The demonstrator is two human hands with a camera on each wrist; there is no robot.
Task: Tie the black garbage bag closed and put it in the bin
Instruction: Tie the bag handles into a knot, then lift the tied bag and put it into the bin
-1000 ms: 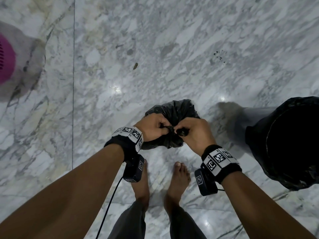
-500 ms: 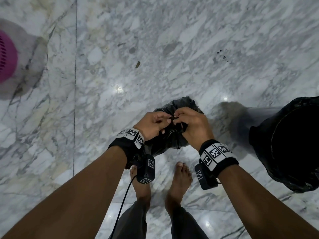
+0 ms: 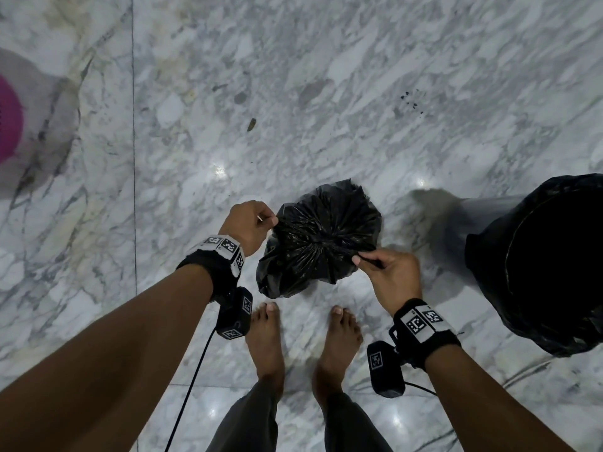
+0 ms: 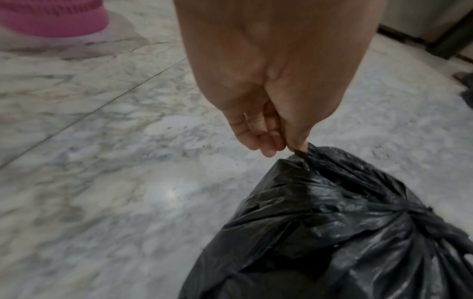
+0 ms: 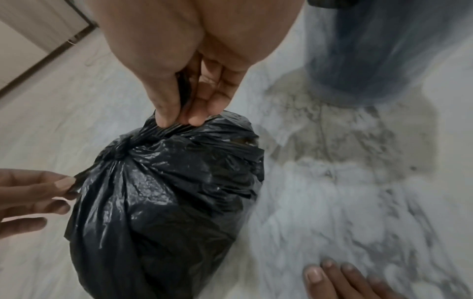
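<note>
A filled black garbage bag (image 3: pixel 318 243) hangs just above the marble floor in front of my bare feet, its top gathered into a knot (image 4: pixel 409 212) at the middle. My left hand (image 3: pixel 257 223) pinches one tail of the bag at its left edge, thumb against finger (image 4: pixel 298 144). My right hand (image 3: pixel 385 265) pinches the other tail at the bag's right edge (image 5: pixel 176 121). Both tails are pulled taut, away from the knot (image 5: pixel 120 147). The bin (image 3: pixel 548 265), lined with a black bag, stands open at the right.
Grey-white marble floor (image 3: pixel 326 93) lies all around. A pink basket (image 3: pixel 9 119) stands at the far left edge (image 4: pixel 51 18). Small dark specks (image 3: pixel 411 99) and a bit of debris (image 3: pixel 251 124) lie farther out. A wall base with dark trim (image 5: pixel 46 54) runs beyond the bag.
My hands were close together, working the bag's top at its middle. They have drawn apart, left hand to the left and right hand to the right, each pulling a tail outward.
</note>
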